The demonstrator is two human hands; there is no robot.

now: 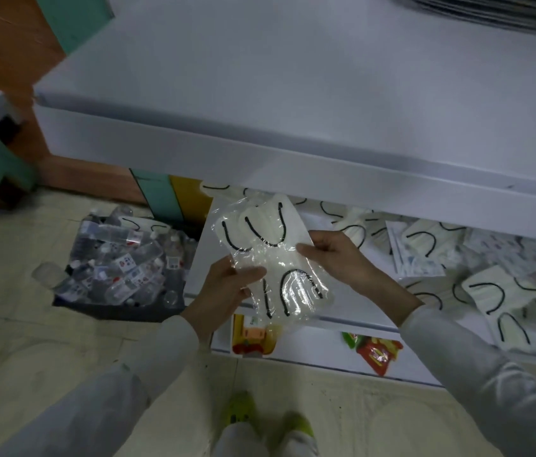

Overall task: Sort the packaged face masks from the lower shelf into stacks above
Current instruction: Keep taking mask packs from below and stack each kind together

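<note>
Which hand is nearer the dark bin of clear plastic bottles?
Left. The left hand is beside the dark bin of plastic bottles; the right hand is farther right, across the packaged white masks both hold.

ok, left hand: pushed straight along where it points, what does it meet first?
The left hand points up and right, so first the mask pack it already holds together with the right hand. Past that, probably the loose masks on the lower shelf; depth is unclear.
</note>
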